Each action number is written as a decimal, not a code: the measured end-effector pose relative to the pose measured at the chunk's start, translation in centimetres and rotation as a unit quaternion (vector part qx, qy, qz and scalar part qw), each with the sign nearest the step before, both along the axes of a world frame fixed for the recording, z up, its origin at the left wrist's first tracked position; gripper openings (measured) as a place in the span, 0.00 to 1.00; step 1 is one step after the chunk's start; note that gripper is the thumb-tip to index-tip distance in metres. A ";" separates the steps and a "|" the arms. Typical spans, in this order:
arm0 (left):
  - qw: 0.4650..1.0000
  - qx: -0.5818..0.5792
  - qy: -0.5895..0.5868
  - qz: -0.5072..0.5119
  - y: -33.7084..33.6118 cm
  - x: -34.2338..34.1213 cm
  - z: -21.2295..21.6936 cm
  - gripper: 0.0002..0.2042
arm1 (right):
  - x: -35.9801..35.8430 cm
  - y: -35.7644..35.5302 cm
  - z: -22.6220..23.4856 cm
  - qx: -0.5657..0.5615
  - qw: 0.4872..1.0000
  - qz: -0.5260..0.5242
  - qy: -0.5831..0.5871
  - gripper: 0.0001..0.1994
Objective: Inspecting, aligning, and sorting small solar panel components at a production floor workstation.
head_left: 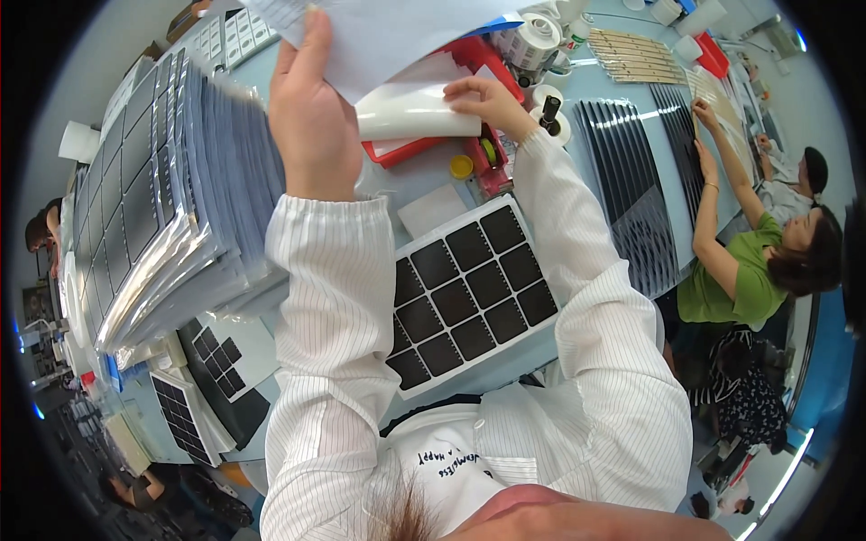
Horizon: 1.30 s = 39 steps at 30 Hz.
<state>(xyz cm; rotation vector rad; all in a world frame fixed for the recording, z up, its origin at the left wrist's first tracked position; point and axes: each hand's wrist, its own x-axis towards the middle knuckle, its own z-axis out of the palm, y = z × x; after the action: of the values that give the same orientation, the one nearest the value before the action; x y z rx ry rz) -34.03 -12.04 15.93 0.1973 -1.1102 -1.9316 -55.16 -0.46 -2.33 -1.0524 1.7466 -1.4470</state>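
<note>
My left hand is raised at the upper middle, with its thumb on a stack of white paper sheets gripped at the near left corner. Below the paper, a glossy white curled sheet lies across a red tray. My right hand is at the right end of that curled sheet, its fingers slightly bent, apart and touching its surface. In front of me lies a white-framed panel with black squares, partly covered by my left sleeve.
A tall stack of plastic-covered black-square sheets stands on the left. Near the tray are a red tape dispenser, a yellow-lidded jar and white rolls. Black striped strips lie on the right, beside a person in green.
</note>
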 end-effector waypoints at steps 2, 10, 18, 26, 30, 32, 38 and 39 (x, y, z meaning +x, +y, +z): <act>1.000 0.016 0.002 -0.021 1.3 -0.4 -0.2 0.19 | 0.1 -0.3 -0.4 -0.009 0.993 -0.028 0.117 0.19; 0.984 0.105 -0.068 -0.126 8.3 -3.5 -4.4 0.22 | 2.3 0.2 -0.2 -0.092 0.890 -0.066 0.442 0.25; 0.941 0.279 -0.092 -0.168 11.1 -3.3 -10.1 0.21 | 7.0 11.9 5.9 -0.171 0.936 0.054 -0.303 0.45; 0.867 0.305 -0.286 -0.269 15.5 -0.3 -11.0 0.21 | 8.7 15.8 6.3 -0.118 0.898 -0.354 -0.232 0.26; 0.932 0.184 -0.269 -0.155 11.4 -1.4 -15.3 0.16 | 7.1 16.9 6.9 -0.101 0.911 -0.333 -0.222 0.22; 0.944 0.089 -0.315 0.049 10.1 -2.8 -13.6 0.18 | 5.6 16.3 7.2 -0.124 0.910 -0.298 -0.261 0.21; 0.949 0.114 -0.278 0.091 11.7 -0.9 -12.6 0.24 | 3.1 8.7 8.7 -0.238 0.854 -0.224 -0.405 0.16; 0.950 0.113 -0.279 0.089 12.5 0.6 -11.7 0.24 | 2.7 7.5 8.6 -0.245 0.850 -0.212 -0.415 0.16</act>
<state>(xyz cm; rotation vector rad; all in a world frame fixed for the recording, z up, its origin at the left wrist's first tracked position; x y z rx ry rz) -33.42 0.46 4.20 0.9857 -1.1676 -1.8826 -52.42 7.01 6.29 -0.1264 1.0032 -2.2559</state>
